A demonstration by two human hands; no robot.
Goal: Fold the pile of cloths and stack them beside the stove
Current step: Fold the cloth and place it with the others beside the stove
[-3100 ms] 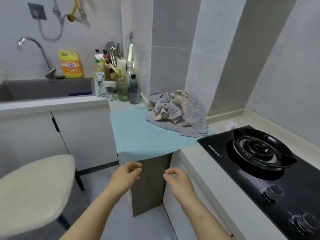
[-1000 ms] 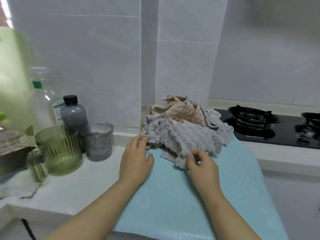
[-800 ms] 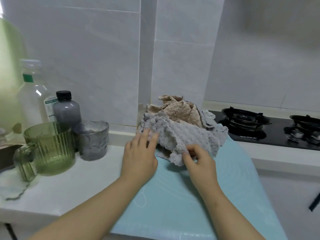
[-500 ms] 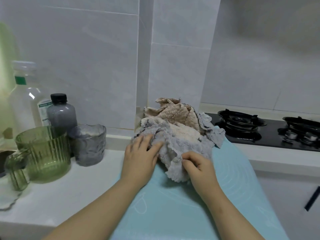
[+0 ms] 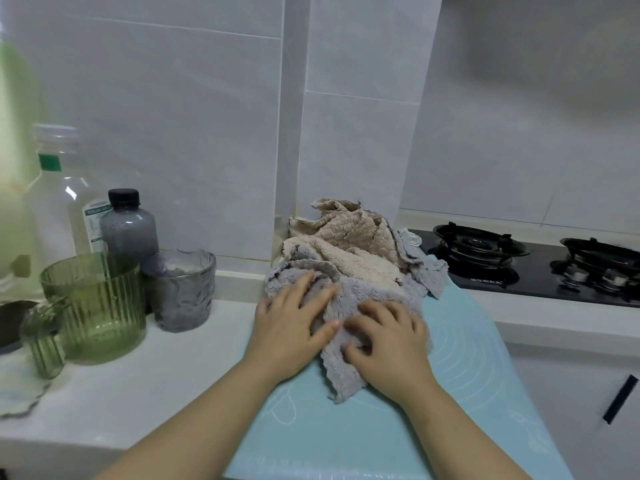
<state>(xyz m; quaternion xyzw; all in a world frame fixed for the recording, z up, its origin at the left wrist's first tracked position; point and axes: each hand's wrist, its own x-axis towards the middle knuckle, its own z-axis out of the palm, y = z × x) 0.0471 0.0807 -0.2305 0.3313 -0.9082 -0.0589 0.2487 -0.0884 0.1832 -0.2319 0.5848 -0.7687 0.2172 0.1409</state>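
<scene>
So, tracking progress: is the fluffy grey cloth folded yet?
No: the fluffy grey cloth lies crumpled under the left hand and right hand.

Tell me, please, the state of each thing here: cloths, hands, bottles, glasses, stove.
grey cloth: crumpled, not folded.
beige cloth: crumpled, in the pile behind.
left hand: flat, pressing the grey cloth.
right hand: fingers curled, gripping the grey cloth.
dark bottle: upright, capped.
green jug: upright.
grey glass: upright.
stove: burners unlit.
mat: flat under the pile.
</scene>
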